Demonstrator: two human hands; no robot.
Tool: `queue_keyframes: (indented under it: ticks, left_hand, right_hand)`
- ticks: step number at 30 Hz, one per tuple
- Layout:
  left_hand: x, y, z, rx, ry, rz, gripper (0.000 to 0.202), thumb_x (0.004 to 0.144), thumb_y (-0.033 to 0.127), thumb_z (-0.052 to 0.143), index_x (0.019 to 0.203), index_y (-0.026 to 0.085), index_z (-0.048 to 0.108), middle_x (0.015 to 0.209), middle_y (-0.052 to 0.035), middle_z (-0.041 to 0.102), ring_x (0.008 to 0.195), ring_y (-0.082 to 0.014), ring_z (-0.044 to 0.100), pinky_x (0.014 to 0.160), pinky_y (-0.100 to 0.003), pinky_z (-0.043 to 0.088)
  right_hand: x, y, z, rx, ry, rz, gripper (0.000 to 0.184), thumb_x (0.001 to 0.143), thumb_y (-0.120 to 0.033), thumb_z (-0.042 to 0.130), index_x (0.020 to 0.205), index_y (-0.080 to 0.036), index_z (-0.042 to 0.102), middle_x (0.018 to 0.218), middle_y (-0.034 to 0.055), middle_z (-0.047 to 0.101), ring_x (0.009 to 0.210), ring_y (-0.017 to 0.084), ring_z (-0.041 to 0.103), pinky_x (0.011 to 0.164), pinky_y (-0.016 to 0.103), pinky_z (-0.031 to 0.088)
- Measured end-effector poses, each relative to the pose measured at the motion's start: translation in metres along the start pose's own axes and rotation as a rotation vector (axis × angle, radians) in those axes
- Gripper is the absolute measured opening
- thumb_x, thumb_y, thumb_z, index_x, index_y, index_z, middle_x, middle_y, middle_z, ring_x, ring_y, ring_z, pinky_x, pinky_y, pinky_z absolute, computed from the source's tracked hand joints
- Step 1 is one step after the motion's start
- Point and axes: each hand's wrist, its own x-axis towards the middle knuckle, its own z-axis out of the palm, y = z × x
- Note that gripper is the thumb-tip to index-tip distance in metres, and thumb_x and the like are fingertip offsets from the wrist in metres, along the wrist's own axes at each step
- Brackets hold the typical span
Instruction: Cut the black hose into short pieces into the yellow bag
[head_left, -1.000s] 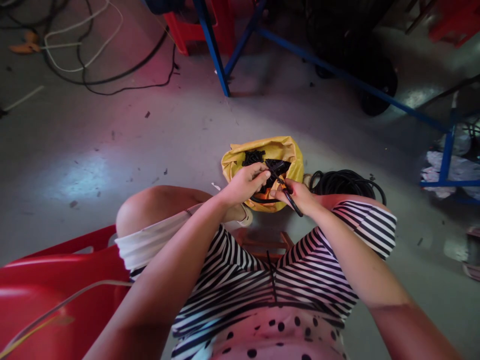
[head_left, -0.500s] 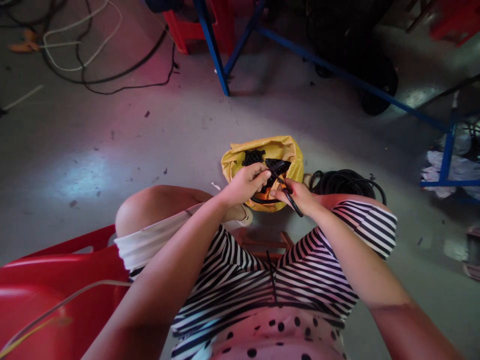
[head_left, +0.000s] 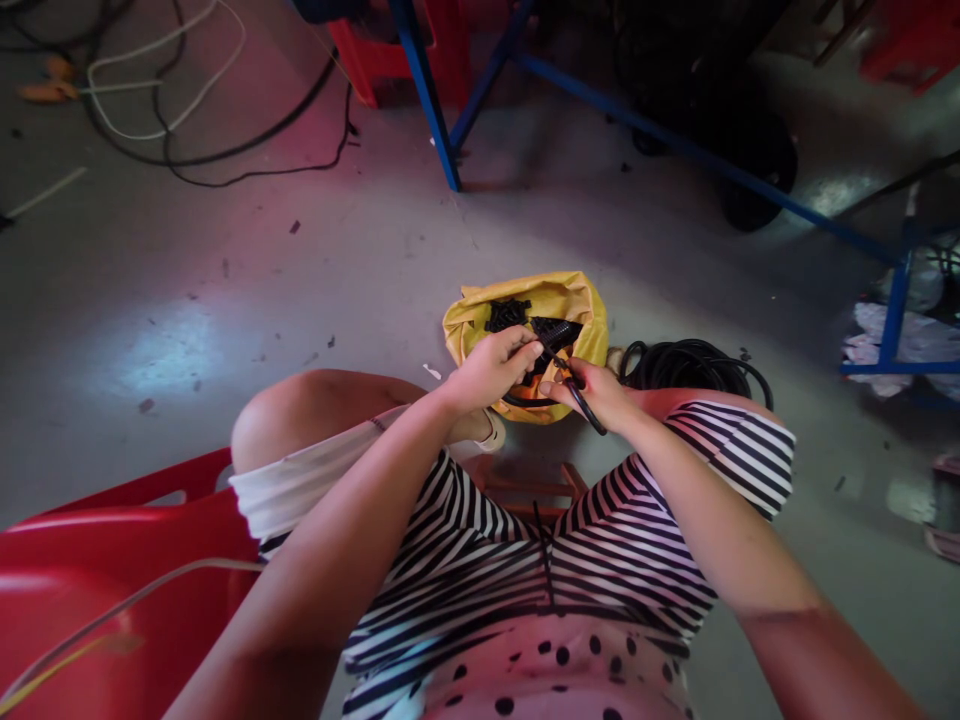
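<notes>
Closed the right hand [head_left: 602, 393] around the scissors [head_left: 588, 408], partly over the yellow bag [head_left: 564, 292]; pinched something dark [head_left: 544, 346], too small to tell, with left hand [head_left: 493, 366]; pointed scissors forward-left, long axis slanted.

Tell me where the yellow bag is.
In the head view, the yellow bag sits near the middle, under the left hand and right hand, left of the black coil.
</notes>
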Motion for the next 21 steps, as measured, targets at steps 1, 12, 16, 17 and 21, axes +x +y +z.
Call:
queue_keyframes:
  ticks: [1, 12, 16, 17, 21]
  left_hand:
    - [0.0, 0.0, 0.0, 0.006, 0.001, -0.003, 0.022, 0.094, 0.036, 0.048, 0.081, 0.018, 0.052, 0.066, 0.0013, 0.055, 0.056, -0.0102, 0.053, 0.055, -0.022, 0.043]
    - [-0.001, -0.001, 0.002, 0.052, 0.018, -0.01, 0.024, 0.094, 0.036, 0.048, 0.079, 0.019, 0.053, 0.062, 0.002, 0.055, 0.055, -0.0107, 0.052, 0.054, -0.022, 0.041]
    - [-0.001, -0.006, 0.006, 0.101, 0.003, -0.023, 0.022, 0.094, 0.036, 0.05, 0.081, 0.019, 0.056, 0.063, 0.001, 0.058, 0.058, -0.0127, 0.055, 0.055, -0.023, 0.042]
    - [-0.001, -0.007, 0.007, 0.102, -0.009, -0.019, 0.022, 0.093, 0.036, 0.05, 0.081, 0.019, 0.056, 0.065, 0.0004, 0.06, 0.059, -0.0129, 0.055, 0.055, -0.023, 0.043]
    - [-0.002, -0.009, 0.01, 0.082, -0.03, 0.004, 0.024, 0.093, 0.037, 0.051, 0.079, 0.019, 0.056, 0.066, 0.0, 0.061, 0.059, -0.0124, 0.055, 0.055, -0.023, 0.043]
  right_hand:
    - [0.0, 0.0, 0.0, 0.001, 0.0, 0.0, 0.039, 0.081, -0.058, 0.067, 0.082, -0.021, 0.055, 0.071, -0.0025, 0.056, 0.066, 0.014, 0.051, 0.063, 0.026, 0.035]
    - [0.001, 0.003, 0.002, -0.023, 0.017, -0.004, 0.04, 0.082, -0.06, 0.067, 0.081, -0.021, 0.055, 0.072, -0.0014, 0.058, 0.066, 0.015, 0.052, 0.063, 0.026, 0.036]
    - [0.001, 0.004, 0.003, -0.073, -0.003, 0.012, 0.042, 0.082, -0.061, 0.067, 0.08, -0.021, 0.053, 0.071, -0.0001, 0.058, 0.065, 0.015, 0.052, 0.062, 0.026, 0.036]
    - [0.001, 0.004, 0.003, -0.083, -0.012, 0.013, 0.043, 0.082, -0.062, 0.067, 0.081, -0.021, 0.053, 0.072, 0.0003, 0.059, 0.065, 0.015, 0.053, 0.062, 0.026, 0.036]
    - [0.0, 0.006, 0.003, -0.087, -0.043, 0.008, 0.045, 0.082, -0.064, 0.065, 0.083, -0.021, 0.054, 0.075, 0.0013, 0.061, 0.066, 0.015, 0.053, 0.063, 0.027, 0.036]
